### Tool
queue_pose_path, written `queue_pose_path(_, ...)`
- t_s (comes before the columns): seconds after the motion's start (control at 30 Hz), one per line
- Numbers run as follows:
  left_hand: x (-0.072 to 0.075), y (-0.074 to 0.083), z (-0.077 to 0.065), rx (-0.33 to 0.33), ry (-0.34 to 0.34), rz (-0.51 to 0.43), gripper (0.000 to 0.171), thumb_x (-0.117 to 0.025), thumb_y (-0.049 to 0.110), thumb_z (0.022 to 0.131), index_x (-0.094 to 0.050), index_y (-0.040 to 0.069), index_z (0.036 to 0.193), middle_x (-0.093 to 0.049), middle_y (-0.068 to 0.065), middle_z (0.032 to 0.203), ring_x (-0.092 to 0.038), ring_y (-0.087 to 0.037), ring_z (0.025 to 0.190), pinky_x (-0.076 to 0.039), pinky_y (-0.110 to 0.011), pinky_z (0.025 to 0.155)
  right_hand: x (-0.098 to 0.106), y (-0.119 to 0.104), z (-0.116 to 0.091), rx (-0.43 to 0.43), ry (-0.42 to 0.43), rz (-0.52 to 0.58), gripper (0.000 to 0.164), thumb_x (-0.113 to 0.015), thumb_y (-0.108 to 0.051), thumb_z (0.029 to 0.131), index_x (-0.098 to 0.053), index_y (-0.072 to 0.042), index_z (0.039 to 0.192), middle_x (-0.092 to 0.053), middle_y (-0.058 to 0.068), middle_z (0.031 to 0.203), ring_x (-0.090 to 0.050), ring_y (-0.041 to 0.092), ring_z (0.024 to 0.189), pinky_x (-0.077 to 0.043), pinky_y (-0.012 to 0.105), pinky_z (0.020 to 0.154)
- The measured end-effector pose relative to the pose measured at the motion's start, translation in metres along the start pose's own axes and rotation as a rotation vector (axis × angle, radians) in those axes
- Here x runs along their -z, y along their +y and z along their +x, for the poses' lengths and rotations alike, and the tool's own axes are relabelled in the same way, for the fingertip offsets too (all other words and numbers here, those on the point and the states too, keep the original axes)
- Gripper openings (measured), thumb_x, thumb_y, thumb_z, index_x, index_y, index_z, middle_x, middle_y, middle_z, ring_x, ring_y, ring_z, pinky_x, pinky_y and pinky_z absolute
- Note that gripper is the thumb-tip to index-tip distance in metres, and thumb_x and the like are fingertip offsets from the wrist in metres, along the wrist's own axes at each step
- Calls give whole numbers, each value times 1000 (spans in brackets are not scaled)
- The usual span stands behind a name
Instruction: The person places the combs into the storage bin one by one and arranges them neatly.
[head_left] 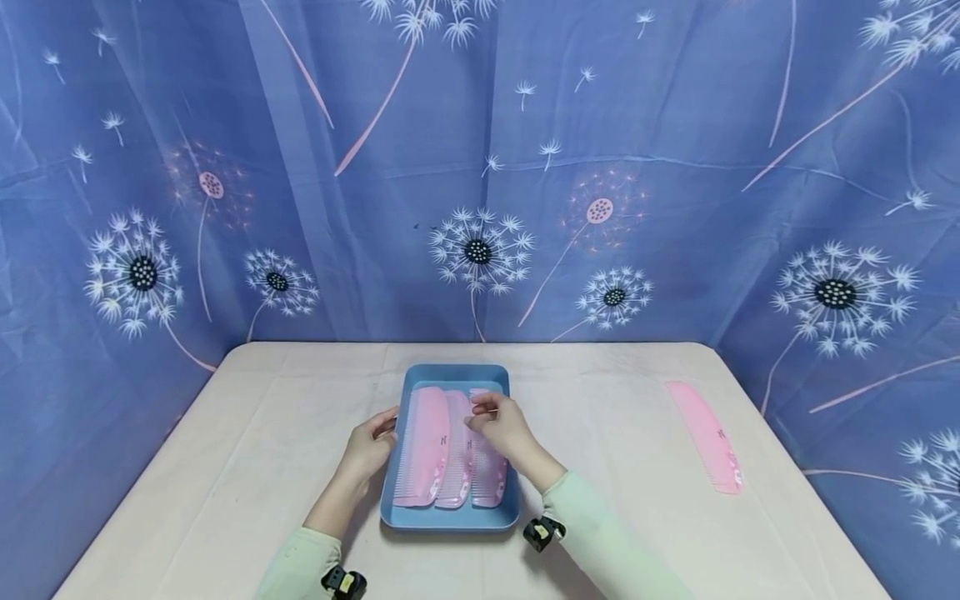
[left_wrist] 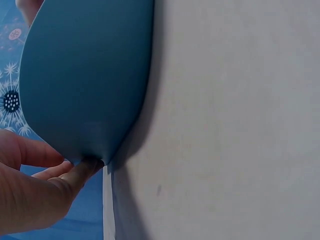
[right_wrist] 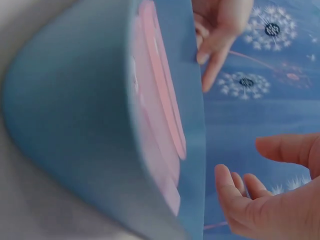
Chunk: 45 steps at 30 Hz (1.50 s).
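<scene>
In the head view a blue tray holds three pink combs side by side: a left comb, a middle comb partly covered by it, and a right comb. My left hand grips the tray's left side; the left wrist view shows its fingers and thumb at the tray's edge. Over the right comb hovers my right hand, partly hiding it. Thumb and fingers of that hand stand apart with nothing between them in the right wrist view.
Another pink comb lies on the white-covered table, well to the right of the tray. Blue curtains with dandelion prints hang behind the table and at both sides.
</scene>
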<state>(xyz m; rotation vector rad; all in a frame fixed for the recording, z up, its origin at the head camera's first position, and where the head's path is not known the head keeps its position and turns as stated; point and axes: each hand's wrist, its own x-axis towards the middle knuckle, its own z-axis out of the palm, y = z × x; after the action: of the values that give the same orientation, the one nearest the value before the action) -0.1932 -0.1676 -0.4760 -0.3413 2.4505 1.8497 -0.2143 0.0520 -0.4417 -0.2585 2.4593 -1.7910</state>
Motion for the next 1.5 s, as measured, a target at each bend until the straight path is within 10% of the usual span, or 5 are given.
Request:
queue_pose_path(0.97, -2, -2, 3, 4, 7, 11, 51, -45, -5, 89, -45, -1, 140, -51, -26, 132, -48, -39, 124, -41, -48, 105, 87, 25, -5, 65, 192, 106, 34, -66, -5, 84, -56, 11, 113, -64, 16, 94, -63, 16, 81, -55, 23, 72)
queue_pose_path(1.5, -2, -2, 3, 8, 9, 6, 50, -45, -4, 90, -44, -1, 140, -50, -26, 134, -48, -39, 124, -42, -47, 105, 138, 40, -13, -80, 240, 61, 41, -58, 0, 92, -45, 12, 129, -55, 30, 119, -56, -5, 79, -51, 11, 76)
